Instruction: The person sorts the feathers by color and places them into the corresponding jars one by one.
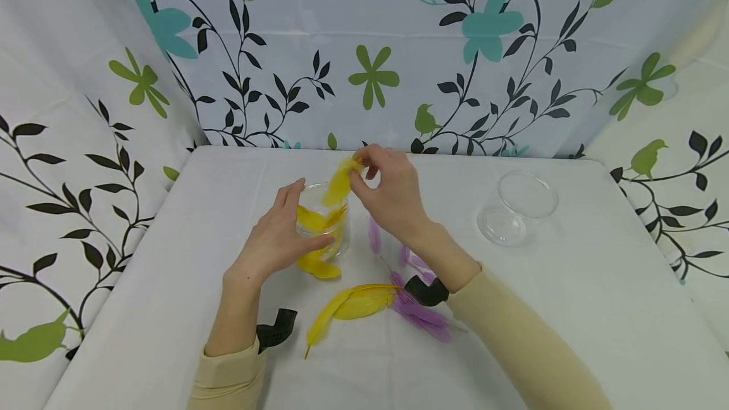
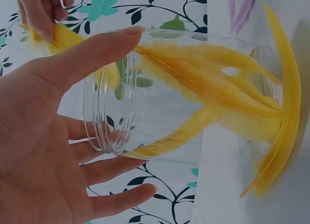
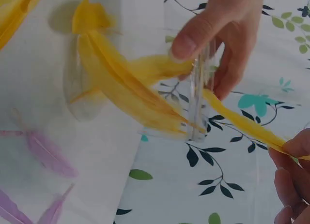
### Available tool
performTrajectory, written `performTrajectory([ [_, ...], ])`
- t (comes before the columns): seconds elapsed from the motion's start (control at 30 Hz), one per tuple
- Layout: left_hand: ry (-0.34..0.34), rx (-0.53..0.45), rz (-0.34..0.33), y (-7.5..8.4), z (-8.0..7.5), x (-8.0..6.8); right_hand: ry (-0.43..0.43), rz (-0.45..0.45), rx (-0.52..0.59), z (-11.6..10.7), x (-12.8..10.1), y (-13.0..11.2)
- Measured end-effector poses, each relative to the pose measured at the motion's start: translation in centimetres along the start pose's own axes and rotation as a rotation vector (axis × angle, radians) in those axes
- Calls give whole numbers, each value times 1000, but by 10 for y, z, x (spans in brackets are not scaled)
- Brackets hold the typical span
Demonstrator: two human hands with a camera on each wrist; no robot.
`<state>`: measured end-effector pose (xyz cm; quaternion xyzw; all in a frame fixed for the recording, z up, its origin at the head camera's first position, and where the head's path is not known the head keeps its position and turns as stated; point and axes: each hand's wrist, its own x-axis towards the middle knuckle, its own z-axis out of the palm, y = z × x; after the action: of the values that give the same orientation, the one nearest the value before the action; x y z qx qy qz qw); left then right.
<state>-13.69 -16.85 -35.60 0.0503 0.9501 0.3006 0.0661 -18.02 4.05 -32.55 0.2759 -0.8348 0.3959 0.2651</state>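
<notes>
Both arms wear long, close-fitting sleeves of a pale cream-beige knit. The left sleeve (image 1: 228,378) ends at the wrist in a soft, slightly bunched cuff; the right sleeve (image 1: 524,347) runs smooth along the forearm and ends just above the wrist. A black, curved plastic camera mount is strapped at each wrist: the left mount (image 1: 276,329) shows a finely dotted, textured face, and the right mount (image 1: 427,290) is smooth and glossy. The left hand (image 1: 273,239) and right hand (image 1: 390,192) are bare, with no rings or gloves, and the fingernails (image 2: 133,29) are short and unpainted.
</notes>
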Motion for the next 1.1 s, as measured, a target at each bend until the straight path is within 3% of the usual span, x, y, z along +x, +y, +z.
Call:
performTrajectory([
  [0.27,-1,-5,8,0,1,0,-368,11,-135,33,-10,-1],
  [0.6,1,-10,20,-2,1,1,-625,-11,-333,41,-9,-5],
  [0.9,6,3,28,-2,0,0,-668,16,-280,30,-10,-8],
  [1.1,2,8,6,-1,0,1,-458,-36,-152,5,-22,2],
])
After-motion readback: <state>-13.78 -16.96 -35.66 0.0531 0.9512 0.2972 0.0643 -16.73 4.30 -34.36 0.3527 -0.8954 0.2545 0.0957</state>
